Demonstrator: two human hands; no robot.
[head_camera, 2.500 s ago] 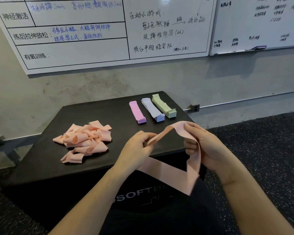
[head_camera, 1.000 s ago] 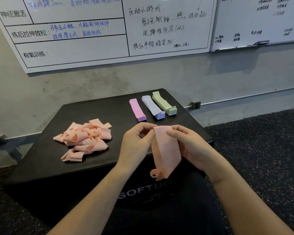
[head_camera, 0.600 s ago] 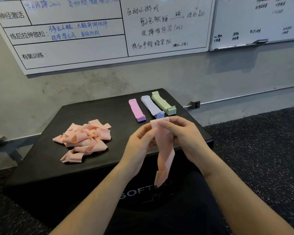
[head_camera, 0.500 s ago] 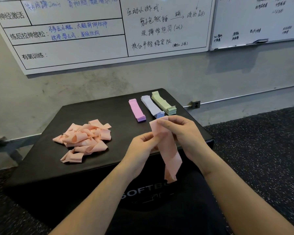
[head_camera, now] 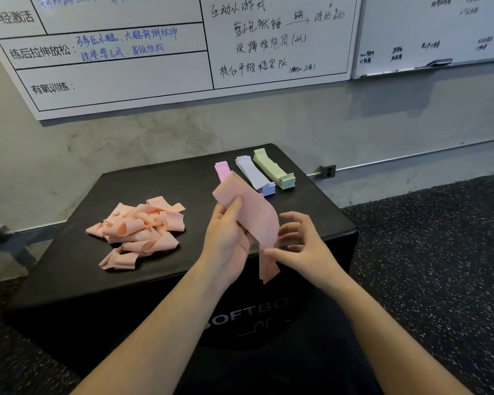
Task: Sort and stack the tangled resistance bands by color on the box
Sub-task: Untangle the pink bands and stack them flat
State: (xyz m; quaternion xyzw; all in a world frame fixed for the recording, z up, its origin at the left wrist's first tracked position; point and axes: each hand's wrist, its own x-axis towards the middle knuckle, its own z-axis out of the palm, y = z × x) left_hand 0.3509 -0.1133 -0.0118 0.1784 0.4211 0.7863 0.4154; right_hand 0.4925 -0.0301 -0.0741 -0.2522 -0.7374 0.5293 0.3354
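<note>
Held peach band [head_camera: 251,212] above box [head_camera: 77,266], pinched in left hand [head_camera: 226,238], right hand [head_camera: 300,243] spread at hanging end; best flattened edge-to-edge before laying beside pink stack [head_camera: 222,168], clear of pile [head_camera: 140,226].

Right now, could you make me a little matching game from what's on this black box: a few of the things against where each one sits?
Things:
1. green stack
2. lilac stack
3. peach pile
4. held band

Places:
A. loose heap, left part of the box
B. farthest right of the neat stacks
C. in the left hand, above the box
D. just left of the green stack

Pairs: 1-B, 2-D, 3-A, 4-C
</note>
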